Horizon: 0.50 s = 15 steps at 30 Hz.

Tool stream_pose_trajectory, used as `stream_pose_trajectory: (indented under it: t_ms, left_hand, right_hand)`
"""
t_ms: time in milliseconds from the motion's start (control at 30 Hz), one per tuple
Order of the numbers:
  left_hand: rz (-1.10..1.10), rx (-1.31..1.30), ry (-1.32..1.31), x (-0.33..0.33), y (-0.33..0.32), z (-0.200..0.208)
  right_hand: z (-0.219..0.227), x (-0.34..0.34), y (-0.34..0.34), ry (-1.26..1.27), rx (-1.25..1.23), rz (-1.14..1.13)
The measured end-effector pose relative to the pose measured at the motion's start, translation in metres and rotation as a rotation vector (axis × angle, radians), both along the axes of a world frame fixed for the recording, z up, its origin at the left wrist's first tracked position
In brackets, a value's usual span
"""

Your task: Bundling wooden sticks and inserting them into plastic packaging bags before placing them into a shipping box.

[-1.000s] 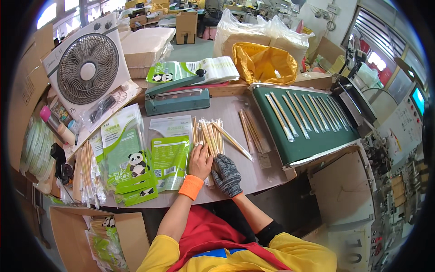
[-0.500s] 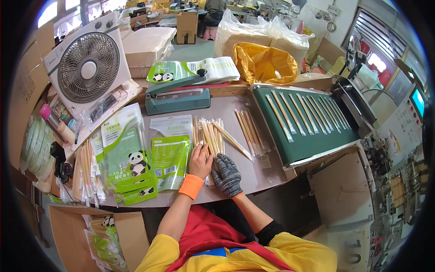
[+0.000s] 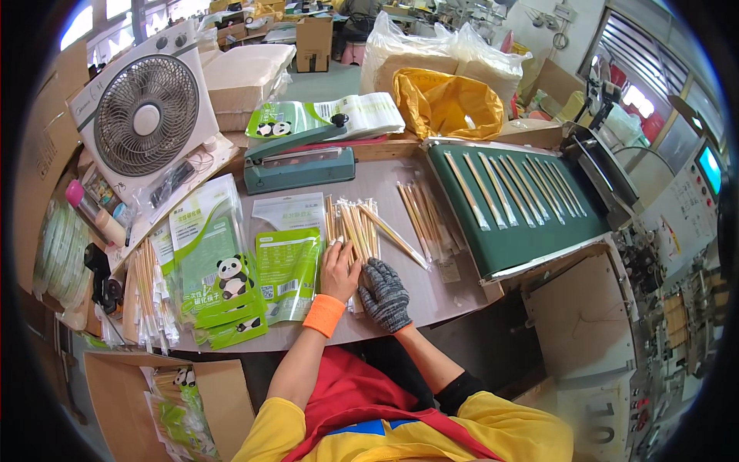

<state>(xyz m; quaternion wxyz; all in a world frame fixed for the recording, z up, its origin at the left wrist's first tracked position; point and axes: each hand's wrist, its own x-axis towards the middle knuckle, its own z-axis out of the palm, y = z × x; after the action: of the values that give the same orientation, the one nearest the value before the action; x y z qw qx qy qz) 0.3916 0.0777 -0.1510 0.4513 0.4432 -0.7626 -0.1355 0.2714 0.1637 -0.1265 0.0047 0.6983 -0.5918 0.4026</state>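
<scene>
While an open carton (image 3: 219, 396) at the lower left already holds some bagged packs (image 3: 183, 420), much looks left undone across the frame. Above it lie loose film-wrapped sticks (image 3: 148, 300), then a stack of green pouches (image 3: 204, 269) and a single pouch (image 3: 289, 258), flat and seemingly unfilled. At centre, the bundle of wrapped sticks (image 3: 351, 223) lies outside any pouch. The bare left hand (image 3: 339, 271) rests on its lower part, fingers half bent; the gloved right hand (image 3: 386, 294) curves against its right side, fingers close together. Whether either grips, I cannot tell. Right of centre, a second heap (image 3: 422, 223) awaits beside the green belt (image 3: 504, 254), which carries a row of wrapped sticks (image 3: 466, 190). Compared with half a second earlier, that row sits further left and the heap looks fuller; both hands stay put.
</scene>
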Motion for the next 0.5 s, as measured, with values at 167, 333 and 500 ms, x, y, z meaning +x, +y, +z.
stream_pose_trajectory:
  t_ms: [167,333,500]
  left_hand:
    - [-0.002,-0.036,-0.076,-0.002,-0.004,0.0]
    - [0.02,0.036,-0.115,-0.003,-0.013,-0.004]
    - [0.024,0.097,-0.074,-0.018,-0.024,0.0]
  right_hand:
    - [0.013,-0.013,-0.003,0.019,0.061,0.101]
    - [0.094,-0.093,-0.016,0.261,-0.17,-0.016]
    - [0.134,-0.221,-0.065,0.527,-0.252,-0.232]
